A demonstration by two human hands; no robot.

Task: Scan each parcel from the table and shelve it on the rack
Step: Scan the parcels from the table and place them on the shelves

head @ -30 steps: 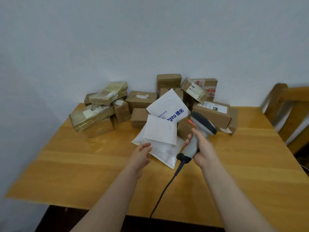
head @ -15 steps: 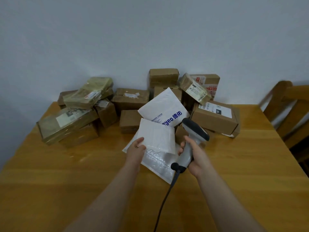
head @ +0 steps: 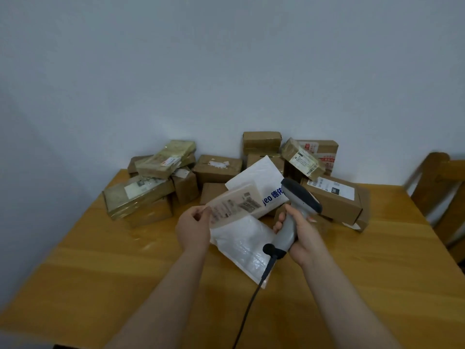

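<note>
1. Hands first: my left hand (head: 193,229) pinches the left edge of a thin, flat pouch (head: 236,205) between thumb and fingers, lifting it off the table with its printed label face turned toward me.
2. My right hand (head: 303,238) wraps the smooth grey handle of the scanner (head: 300,197), whose dark rounded head sits just beside the pouch's right edge. Its black cable (head: 251,298) drops between my forearms toward the table's near edge.
3. Under the pouch, a crinkly white bubble mailer (head: 245,250) lies flat on the wood. Behind it, a smooth white mailer (head: 261,178) with blue print leans on the heap.
4. Brown cardboard boxes (head: 219,167) crowd the back against the pale wall (head: 226,71). Glossy tape-wrapped boxes (head: 138,195) stack at left, and a long labelled box (head: 334,201) lies at right.
5. Varnished yellow wood of the table (head: 100,260) spreads broad either side of my forearms. A wooden chair (head: 432,182) stands at its right edge.
</note>
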